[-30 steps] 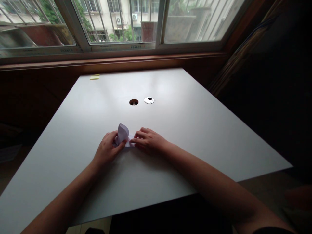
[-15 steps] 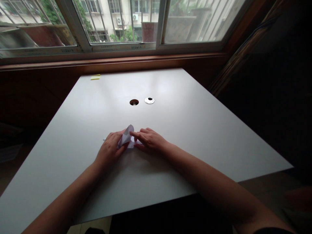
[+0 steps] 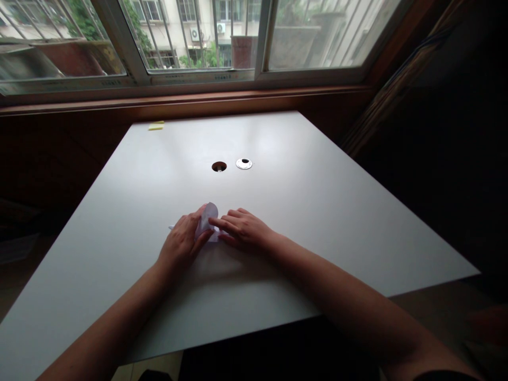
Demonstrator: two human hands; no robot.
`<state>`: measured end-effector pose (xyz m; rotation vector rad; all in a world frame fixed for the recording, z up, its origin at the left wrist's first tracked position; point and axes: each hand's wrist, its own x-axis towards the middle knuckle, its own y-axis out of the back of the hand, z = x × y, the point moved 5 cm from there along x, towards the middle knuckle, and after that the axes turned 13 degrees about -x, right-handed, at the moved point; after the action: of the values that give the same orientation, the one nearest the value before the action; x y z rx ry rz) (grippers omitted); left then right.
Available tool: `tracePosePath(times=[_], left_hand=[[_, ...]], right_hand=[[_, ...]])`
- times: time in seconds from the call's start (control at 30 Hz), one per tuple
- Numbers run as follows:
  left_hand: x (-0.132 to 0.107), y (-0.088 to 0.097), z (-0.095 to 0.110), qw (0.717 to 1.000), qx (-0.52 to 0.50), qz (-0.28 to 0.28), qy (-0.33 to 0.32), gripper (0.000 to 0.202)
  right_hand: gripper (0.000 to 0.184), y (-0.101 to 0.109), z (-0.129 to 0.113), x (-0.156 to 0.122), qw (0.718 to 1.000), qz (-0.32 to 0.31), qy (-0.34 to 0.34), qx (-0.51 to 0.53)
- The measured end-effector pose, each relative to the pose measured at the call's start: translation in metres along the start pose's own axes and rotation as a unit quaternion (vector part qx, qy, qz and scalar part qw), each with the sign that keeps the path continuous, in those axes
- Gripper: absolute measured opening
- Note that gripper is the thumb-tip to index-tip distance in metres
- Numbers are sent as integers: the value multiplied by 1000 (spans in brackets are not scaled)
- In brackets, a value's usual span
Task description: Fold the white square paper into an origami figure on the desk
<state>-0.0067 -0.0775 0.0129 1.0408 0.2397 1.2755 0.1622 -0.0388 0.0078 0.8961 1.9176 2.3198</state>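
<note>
A folded piece of pale paper lies between my hands on the white table, one rounded flap of it standing up. My left hand is closed on the paper's left side, its thumb across the near face. From the right, my right hand touches the paper, with the index finger against the raised flap and the thumb low by the right part. A small white tip sticks out left of my left hand. Much of the paper is hidden by my fingers.
Beyond my hands, the tabletop has a round cable hole, and a white ring-shaped cover lies beside it. Yellow sticky notes sit at the far left edge. A barred window is behind the table.
The raised flap has tipped slightly and turned its face more towards me. My right index finger has moved a little left onto it, and my left thumb has shifted up across the paper.
</note>
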Motion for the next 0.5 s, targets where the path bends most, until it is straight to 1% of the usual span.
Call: tracePosePath(times=[0.1,0.33,0.5], left_hand=[[0,0,-1,1000,-9,8,9,48],[0,0,-1,999,-45,17,14,44],[0,3,-4,995,-83,21,47,41]], right_hand=[[54,2,-1,0,1000,-5,6,-7],[57,3,-2,2,1000,-16,5,-24],[58,2,-4,3,999,-26,-1,-26]])
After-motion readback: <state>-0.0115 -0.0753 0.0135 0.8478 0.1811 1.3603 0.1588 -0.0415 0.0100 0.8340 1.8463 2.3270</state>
